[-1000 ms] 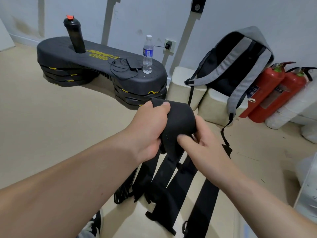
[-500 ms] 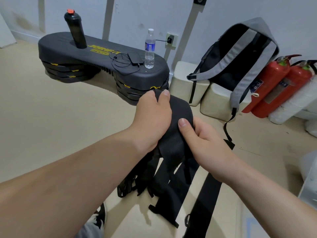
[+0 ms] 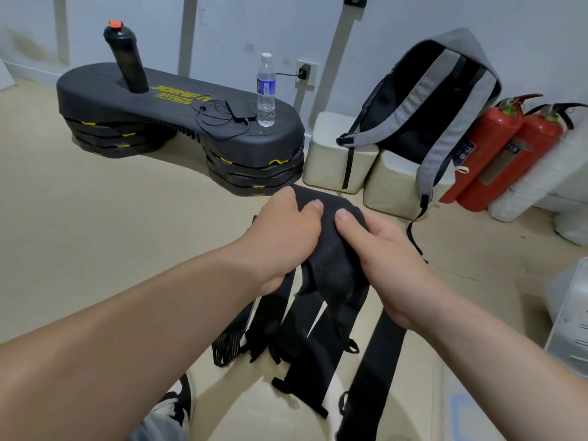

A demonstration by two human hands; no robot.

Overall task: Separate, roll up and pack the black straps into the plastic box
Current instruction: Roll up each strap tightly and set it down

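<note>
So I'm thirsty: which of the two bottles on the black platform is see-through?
The clear bottle with the white cap and blue label, standing beside the flat black device; the other bottle is opaque black with an orange cap.

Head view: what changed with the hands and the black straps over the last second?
The right hand slid up the black straps: its thumb, earlier pinching lower on the fold, now lies on top beside the left hand. The left hand kept its grip over the top of the fold. Strap ends still hang toward the floor; nothing was let go.
</note>
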